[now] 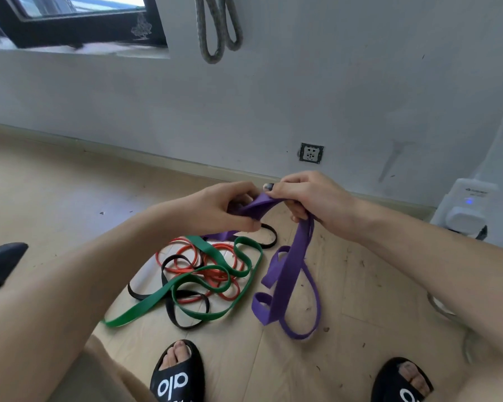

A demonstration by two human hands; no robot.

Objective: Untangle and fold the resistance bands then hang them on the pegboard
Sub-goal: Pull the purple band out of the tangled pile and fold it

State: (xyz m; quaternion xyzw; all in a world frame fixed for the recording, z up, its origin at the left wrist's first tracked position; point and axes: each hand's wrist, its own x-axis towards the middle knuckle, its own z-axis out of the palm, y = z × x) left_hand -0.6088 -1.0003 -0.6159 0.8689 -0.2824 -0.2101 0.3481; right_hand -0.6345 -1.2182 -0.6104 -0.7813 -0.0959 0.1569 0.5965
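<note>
1. Head view: person looks down at a pale wood floor [360, 285], both bare forearms reaching forward, hands meeting near frame centre, slightly toward 1 o'clock.
2. Left hand [224, 207]: fingers curled, pinching the purple band [288, 274] where it arches between the hands.
3. Right hand [305, 195]: fingers curled around the same purple band at the top of the arch; thumb on top, dark nail showing.
4. Purple band: wide, held up off the floor at the top; it hangs from the right hand toward 5 o'clock in several twisted loops, the lowest loop near the floor. A short purple piece also shows under the left hand, at the tangle's upper edge.
5. Tangle on the floor, at 6–7 o'clock below the hands: green band [186, 288], red band [215, 274] and black band [172, 311] looped over and through each other. Green end trails out toward 8 o'clock.
6. Purple loops hang just beside the tangle's right edge; cannot tell whether they touch it.
7. Black slides [174, 378] with white lettering on both feet at the bottom edge, 6 and 4 o'clock.
8. Wall [360, 82]: socket [311, 153] at 12–1 o'clock just above the skirting; grey rope loops [218, 27] hang at 12 o'clock top; dark window frame [79, 27] at 11 o'clock.
9. White device [468, 210] with a blue light at 3 o'clock by the wall.
10. Dark object [3, 259] at 9 o'clock edge, cannot tell what.
</note>
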